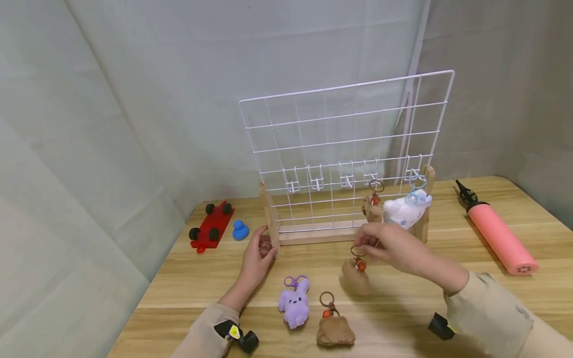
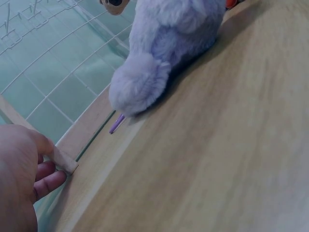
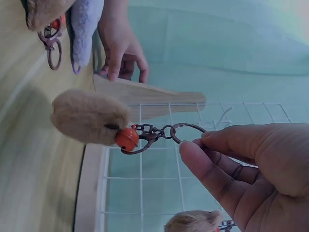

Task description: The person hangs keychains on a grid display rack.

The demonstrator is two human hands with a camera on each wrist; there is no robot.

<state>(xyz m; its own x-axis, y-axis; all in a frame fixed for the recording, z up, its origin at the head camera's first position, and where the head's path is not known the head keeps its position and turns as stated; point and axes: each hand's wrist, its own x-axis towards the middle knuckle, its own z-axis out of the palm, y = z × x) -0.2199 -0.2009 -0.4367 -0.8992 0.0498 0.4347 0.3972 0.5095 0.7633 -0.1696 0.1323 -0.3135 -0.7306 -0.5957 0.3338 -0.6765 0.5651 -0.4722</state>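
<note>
Brown ring (image 3: 189, 124), pinched by right hand (image 3: 248, 171), escapes left-wrist view.

We can read no words, numbers or brand anywhere. The one label we make out is a yellow label (image 1: 235, 332) on the black device (image 1: 248, 342) at the left cuff (image 1: 201, 328), behind the left fingers (image 1: 259, 235); its pale mark is too small for us to decipher. Behind the right fingers (image 1: 368, 232), a sliver of yellow (image 1: 451, 329) edges a second black device (image 1: 440, 326); whether it is a label, we cannot tell.
</note>
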